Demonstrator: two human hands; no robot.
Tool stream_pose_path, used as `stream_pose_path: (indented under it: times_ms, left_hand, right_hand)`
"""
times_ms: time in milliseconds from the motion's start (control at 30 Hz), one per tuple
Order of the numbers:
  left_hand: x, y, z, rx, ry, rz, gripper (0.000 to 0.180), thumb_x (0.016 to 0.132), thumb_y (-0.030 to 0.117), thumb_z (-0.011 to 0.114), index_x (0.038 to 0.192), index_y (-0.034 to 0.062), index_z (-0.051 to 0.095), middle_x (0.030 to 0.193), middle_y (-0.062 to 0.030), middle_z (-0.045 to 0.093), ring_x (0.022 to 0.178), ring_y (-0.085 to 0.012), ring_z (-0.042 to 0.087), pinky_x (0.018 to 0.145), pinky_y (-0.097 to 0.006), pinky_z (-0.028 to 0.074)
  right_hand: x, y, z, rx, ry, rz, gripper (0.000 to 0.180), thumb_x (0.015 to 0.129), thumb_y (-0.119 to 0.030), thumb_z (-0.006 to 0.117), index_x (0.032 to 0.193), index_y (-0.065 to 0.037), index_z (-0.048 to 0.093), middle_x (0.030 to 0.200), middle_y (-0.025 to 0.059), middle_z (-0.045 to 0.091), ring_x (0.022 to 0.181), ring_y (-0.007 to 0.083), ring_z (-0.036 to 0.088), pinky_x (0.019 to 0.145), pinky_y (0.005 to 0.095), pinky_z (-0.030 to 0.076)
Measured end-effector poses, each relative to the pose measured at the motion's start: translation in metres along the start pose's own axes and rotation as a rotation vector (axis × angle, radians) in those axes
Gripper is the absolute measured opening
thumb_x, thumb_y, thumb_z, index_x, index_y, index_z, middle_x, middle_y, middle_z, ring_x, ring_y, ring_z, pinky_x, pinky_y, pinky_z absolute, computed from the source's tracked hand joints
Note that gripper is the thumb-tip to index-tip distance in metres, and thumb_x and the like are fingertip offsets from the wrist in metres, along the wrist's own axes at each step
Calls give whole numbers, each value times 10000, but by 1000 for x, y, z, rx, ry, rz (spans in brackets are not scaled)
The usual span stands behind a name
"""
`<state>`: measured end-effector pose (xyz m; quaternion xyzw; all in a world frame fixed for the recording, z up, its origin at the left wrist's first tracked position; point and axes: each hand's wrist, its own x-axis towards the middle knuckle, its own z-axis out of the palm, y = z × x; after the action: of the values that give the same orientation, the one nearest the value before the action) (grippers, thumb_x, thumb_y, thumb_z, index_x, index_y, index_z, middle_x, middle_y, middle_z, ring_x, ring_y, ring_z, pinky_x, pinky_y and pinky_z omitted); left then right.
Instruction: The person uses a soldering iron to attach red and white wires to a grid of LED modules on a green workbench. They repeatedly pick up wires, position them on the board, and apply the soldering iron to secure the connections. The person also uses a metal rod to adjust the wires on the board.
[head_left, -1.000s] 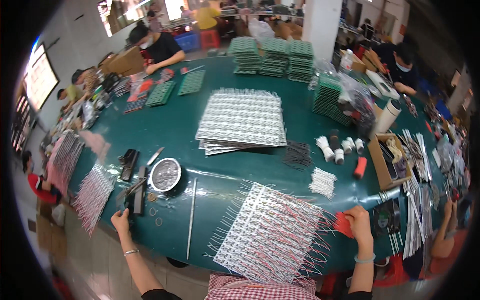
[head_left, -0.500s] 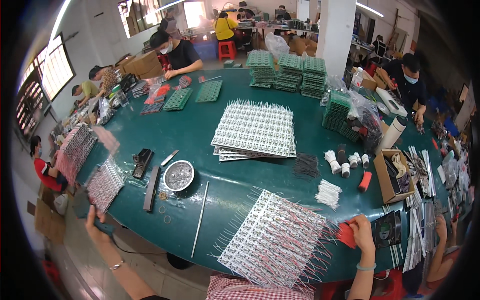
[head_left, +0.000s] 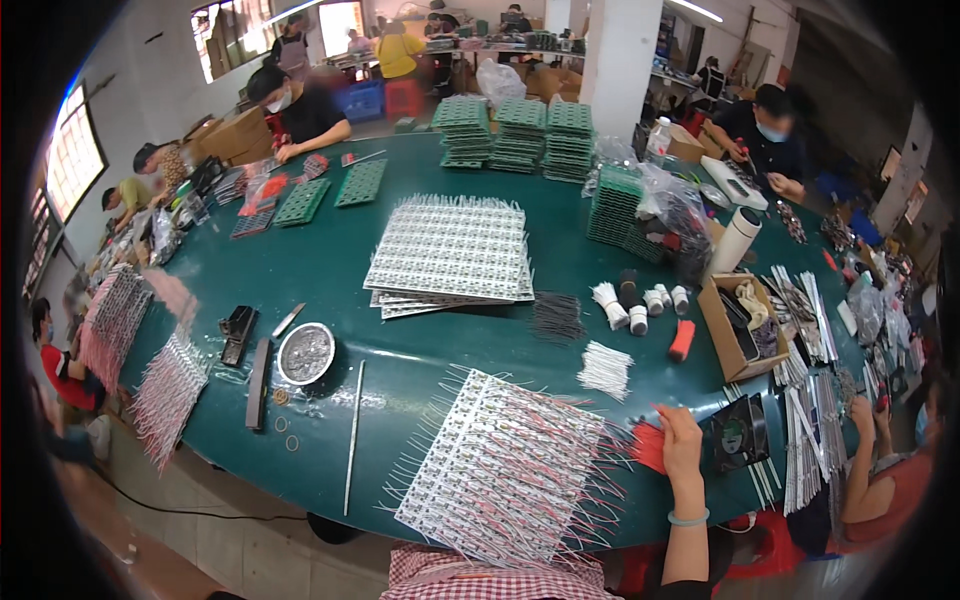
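My right hand (head_left: 683,445) is at the edge of a small pile of red wires (head_left: 648,446), thumb and fingers pinched on what looks like a thin red wire. To its left lies a tilted white circuit board panel (head_left: 500,470), with rows of white and red wires sticking out along it. My left forearm (head_left: 155,540) reaches to the lower left rim, smeared by motion, and its fingers cannot be made out. Beside it, a dark blurred shape (head_left: 72,447) trails a black cord (head_left: 200,511).
Stacked white panels (head_left: 450,250) lie mid-table, with green board stacks (head_left: 518,135) behind. A metal bowl (head_left: 306,354), a thin rod (head_left: 354,440), white wires (head_left: 605,370) and a cardboard box (head_left: 735,330) surround the work. Wired panels (head_left: 170,390) hang over the left edge. Other people work around the table.
The view has turned, shifting the scene left. My left hand, seen earlier round a dark corded tool, has swung into the left rim. My right hand has lifted slightly from the red wires.
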<state>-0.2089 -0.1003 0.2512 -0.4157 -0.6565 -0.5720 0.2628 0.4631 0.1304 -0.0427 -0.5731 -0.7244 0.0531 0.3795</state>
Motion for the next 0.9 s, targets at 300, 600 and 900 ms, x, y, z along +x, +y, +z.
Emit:
stream_pose_path:
  times_ms: [300,600,900]
  left_hand:
    - [-171,30,145,-1128,-224,-855,356,853,15,616,1191,-57,532,822,-82,534,566,-101,429,431,-213,364]
    - [-219,75,194,-1097,-472,-955,433,762,-31,659,1172,-75,524,994,-153,589,533,-156,514,381,-264,423]
    - [-238,55,189,-1163,-594,-963,512,740,66,683,1202,-79,516,1028,-140,577,521,-134,463,419,-242,399]
  right_hand:
    - [19,-15,-19,-146,-107,-128,405,767,114,563,1154,37,653,918,149,583,813,343,588,715,409,494]
    - [66,-18,-26,-825,-569,-388,148,736,-78,648,859,-50,725,845,92,619,801,254,645,640,386,516]
    - [93,-15,23,-1096,-1084,-434,168,826,-208,675,944,-140,775,966,108,737,890,285,704,636,441,546]
